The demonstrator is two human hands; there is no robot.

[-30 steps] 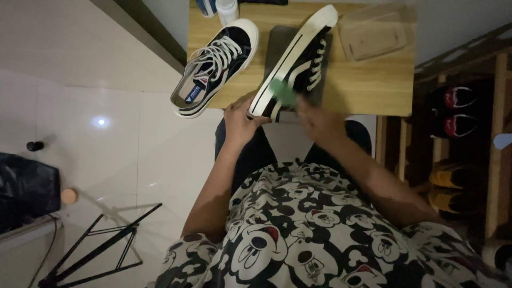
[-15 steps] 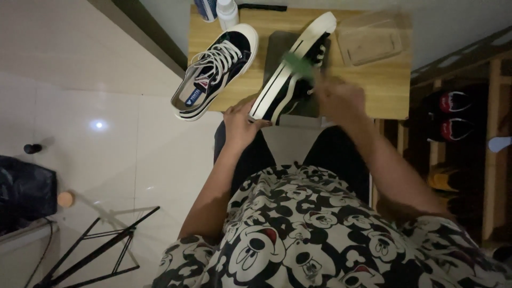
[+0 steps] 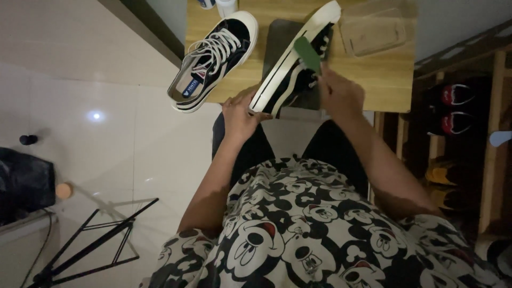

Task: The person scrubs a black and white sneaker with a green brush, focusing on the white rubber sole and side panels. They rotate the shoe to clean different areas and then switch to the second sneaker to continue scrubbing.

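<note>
Right hand (image 3: 338, 93) closed round a green brush (image 3: 308, 53), bristle end up against the side of the black sneaker (image 3: 296, 66), near the laces. A second ago the brush sat lower, by the heel; it has since travelled up the shoe toward the toe, so I'd judge the scrubbing is working along the upper. Left hand (image 3: 240, 114) gripping the heel end, steadying the shoe; same spot as before. Sneaker lies on its side on a dark mat (image 3: 274, 40) on the wooden table (image 3: 384, 80). Second sneaker (image 3: 213, 61) sits just left, untouched, overhanging the table edge. Clear container (image 3: 373, 34) to the right.
</note>
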